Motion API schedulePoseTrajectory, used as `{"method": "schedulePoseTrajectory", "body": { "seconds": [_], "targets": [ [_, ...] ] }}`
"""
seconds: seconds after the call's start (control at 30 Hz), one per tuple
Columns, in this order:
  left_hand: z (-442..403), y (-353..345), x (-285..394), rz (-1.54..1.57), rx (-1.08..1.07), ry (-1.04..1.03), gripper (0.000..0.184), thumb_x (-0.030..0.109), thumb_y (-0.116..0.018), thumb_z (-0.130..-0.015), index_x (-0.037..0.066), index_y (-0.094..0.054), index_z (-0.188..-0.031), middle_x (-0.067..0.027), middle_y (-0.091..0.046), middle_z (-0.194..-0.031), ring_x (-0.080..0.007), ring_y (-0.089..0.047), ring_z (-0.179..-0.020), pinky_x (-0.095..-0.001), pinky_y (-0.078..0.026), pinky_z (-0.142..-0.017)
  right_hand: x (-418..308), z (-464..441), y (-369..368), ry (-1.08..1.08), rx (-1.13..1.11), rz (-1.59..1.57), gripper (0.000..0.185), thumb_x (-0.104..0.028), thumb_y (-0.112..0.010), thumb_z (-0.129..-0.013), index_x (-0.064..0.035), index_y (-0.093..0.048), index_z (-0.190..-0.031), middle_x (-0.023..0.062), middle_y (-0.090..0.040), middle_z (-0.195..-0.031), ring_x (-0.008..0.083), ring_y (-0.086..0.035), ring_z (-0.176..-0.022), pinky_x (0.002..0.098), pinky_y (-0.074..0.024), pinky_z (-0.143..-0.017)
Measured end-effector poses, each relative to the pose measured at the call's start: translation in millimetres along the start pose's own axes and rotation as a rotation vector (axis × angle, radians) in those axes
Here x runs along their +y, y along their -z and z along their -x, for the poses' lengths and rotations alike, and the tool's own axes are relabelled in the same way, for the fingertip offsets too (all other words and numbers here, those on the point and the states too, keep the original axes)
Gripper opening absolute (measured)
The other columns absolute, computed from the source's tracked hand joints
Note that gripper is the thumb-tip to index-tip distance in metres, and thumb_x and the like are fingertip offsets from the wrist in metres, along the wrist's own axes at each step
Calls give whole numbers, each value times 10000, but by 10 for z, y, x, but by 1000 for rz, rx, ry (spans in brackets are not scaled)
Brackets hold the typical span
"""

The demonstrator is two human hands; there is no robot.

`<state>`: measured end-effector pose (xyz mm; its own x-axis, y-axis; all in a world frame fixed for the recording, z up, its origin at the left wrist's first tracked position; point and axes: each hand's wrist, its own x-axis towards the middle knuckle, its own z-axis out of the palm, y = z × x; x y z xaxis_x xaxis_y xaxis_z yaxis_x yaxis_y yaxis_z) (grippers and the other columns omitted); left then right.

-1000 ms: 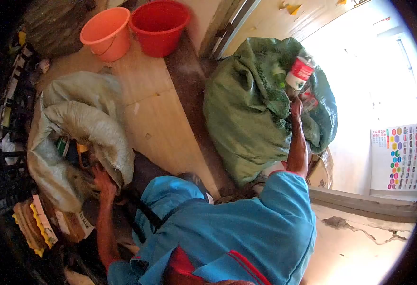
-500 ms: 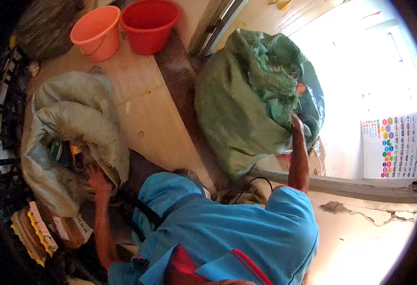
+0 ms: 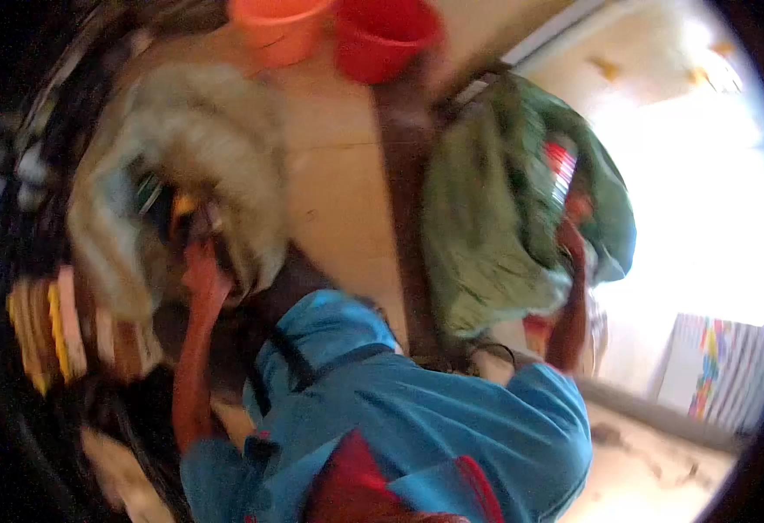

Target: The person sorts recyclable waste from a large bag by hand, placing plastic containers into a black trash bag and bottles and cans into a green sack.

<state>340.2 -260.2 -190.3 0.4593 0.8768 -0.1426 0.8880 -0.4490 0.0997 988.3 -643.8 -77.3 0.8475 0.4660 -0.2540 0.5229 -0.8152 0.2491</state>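
Observation:
My left hand [image 3: 207,272] reaches into the mouth of a beige woven sack [image 3: 216,113] on the left. Its fingers are smeared by motion beside dark contents and a small yellow-orange item [image 3: 183,206]. My right hand [image 3: 572,235] is at the mouth of a large green woven sack [image 3: 478,218], its fingers mostly hidden by the sack and blurred. Just above that hand, a red and white item [image 3: 561,170] shows inside the green sack; its kind is too blurred to make out.
An orange bucket [image 3: 282,35] and a red bucket [image 3: 386,39] stand at the top, on the floor [image 3: 334,192]. At the lower left are stacked yellow-edged items [image 3: 51,331]. A sheet with coloured marks [image 3: 717,370] is at the right, below a bright opening.
The view has shifted, so the buckets sit higher and farther right. My left hand has moved deeper into the beige sack. The red and white item now shows in the green sack.

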Motion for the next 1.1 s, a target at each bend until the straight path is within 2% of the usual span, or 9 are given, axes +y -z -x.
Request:
{"method": "schedulePoseTrajectory", "body": {
  "seconds": [0.17, 0.3, 0.43, 0.57, 0.6, 0.63, 0.77, 1.03, 1.1],
  "targets": [
    [129, 381, -127, 78, 126, 193, 754, 267, -759, -561, 71, -446, -1219, -150, -417, -1223, -360, -383, -1162, -510, -441, -840, -164, -99, 733, 103, 242, 224, 387, -367, -566, -842, 16, -599, -885, 221, -614, -815, 279, -618, -753, 415, -460, -672],
    [315, 936, -142, 246, 215, 349, 716, 264, -757, -580, 102, -464, -1213, -139, -445, -1194, -329, -425, -1141, -474, -445, -844, -1321, 469, 1635, 275, 824, -889, 290, -211, -590, -879, -14, -580, -1092, 118, -645, -963, 198, -609, -814, 317, -494, -728],
    [552, 1286, -222, 458, 577, 305, 629, 169, -758, -586, 108, -509, -1160, -124, -500, -1119, -272, -530, -1038, -378, -468, -826, -2819, 923, 1806, 687, 514, -966, 272, -189, -635, -848, -49, -607, -1080, 64, -647, -956, 152, -600, -832, 268, -491, -761],
    [958, 1439, -92, 831, 763, 335, 668, 89, -764, -590, 69, -467, -1188, -107, -489, -1145, -229, -519, -1057, -357, -482, -826, -4256, 1288, 1143, 1030, -293, -1080, 279, -149, -624, -838, -34, -594, -1091, 60, -652, -948, 139, -616, -797, 269, -502, -722],
    [1044, 1402, -101, 1020, 858, 340, 685, 70, -761, -602, 52, -442, -1208, -110, -481, -1165, -226, -511, -1064, -352, -482, -836, -4606, 1384, 840, 1226, -544, -1076, 363, -121, -595, -857, -4, -489, -1184, 120, -607, -1070, 216, -631, -872, 323, -530, -709],
    [1131, 1387, -69, 1020, 874, 339, 685, 70, -761, -602, 52, -442, -1208, -110, -481, -1165, -226, -511, -1064, -352, -482, -836, -4872, 1555, 613, 1236, -1001, -1245, 457, -163, -596, -863, -2, -412, -1249, 131, -589, -1105, 233, -618, -914, 333, -525, -732],
    [1257, 1261, 96, 1148, 1069, 158, 733, 80, -746, -647, 25, -359, -1266, -175, -434, -1238, -273, -481, -1104, -399, -427, -921, -5446, 2583, 772, 1081, -1346, -1358, 663, -409, -557, -872, -17, -296, -1340, 184, -538, -1175, 272, -572, -1006, 413, -488, -829],
    [677, 1311, 902, 1456, 974, -236, 785, 163, -775, -647, 26, -341, -1287, -181, -357, -1320, -294, -370, -1225, -429, -330, -1007, -5057, 2394, 1157, 815, -1142, -2006, 571, -446, -562, -835, -24, -441, -1200, 110, -546, -1121, 240, -523, -1051, 427, -424, -895],
    [618, 1478, 1134, 1373, 589, -327, 827, 175, -785, -636, 30, -332, -1313, -165, -342, -1349, -290, -362, -1234, -414, -326, -1014, -4736, 2045, 1297, 675, -894, -2167, 481, -393, -526, -822, -34, -473, -1137, 144, -549, -1102, 249, -525, -1027, 413, -418, -900]
  ]
}}
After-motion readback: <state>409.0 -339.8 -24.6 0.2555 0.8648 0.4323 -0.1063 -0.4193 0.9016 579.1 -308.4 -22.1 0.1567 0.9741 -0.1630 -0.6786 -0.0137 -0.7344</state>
